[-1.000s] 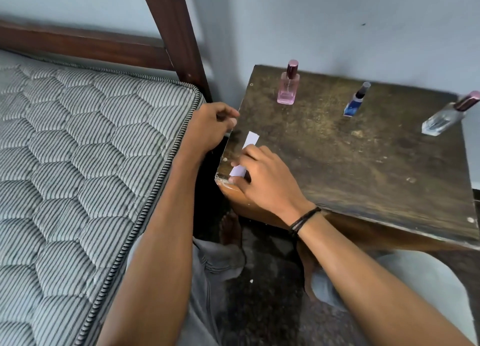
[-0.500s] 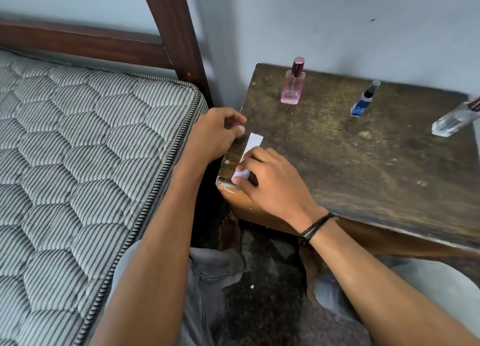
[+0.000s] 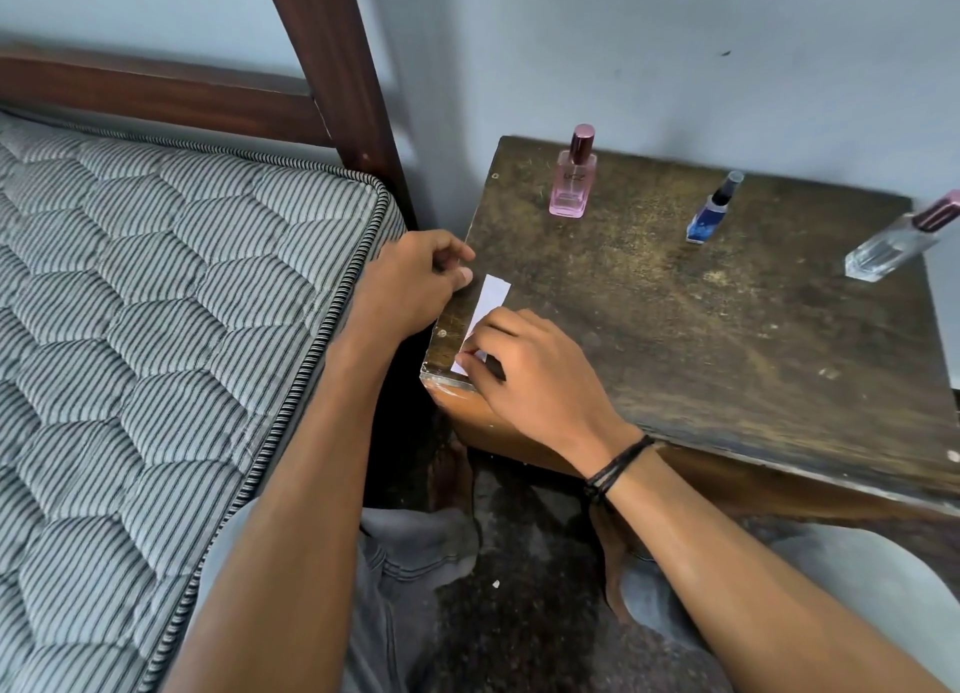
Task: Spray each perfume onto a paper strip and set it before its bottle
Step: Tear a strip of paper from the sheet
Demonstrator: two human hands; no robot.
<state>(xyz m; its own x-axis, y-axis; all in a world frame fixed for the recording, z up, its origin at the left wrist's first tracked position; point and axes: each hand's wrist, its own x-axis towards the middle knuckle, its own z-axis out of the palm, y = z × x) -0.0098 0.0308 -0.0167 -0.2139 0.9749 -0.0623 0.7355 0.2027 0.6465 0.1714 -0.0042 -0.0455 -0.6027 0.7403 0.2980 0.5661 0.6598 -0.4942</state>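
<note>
The bench [image 3: 727, 359] carries three perfume bottles [image 3: 573, 185] and one paper strip [image 3: 493, 297]. Fingers of the right hand [image 3: 535, 370] pinch it; those of the left hand [image 3: 410, 287] curl empty.

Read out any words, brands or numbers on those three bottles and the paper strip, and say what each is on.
Pink bottle: short dark print on its front, too blurred to read.
Blue bottle: patterned label, no letters legible.
Clear bottle: no text shows.
Paper strip: blank where it shows.
</note>
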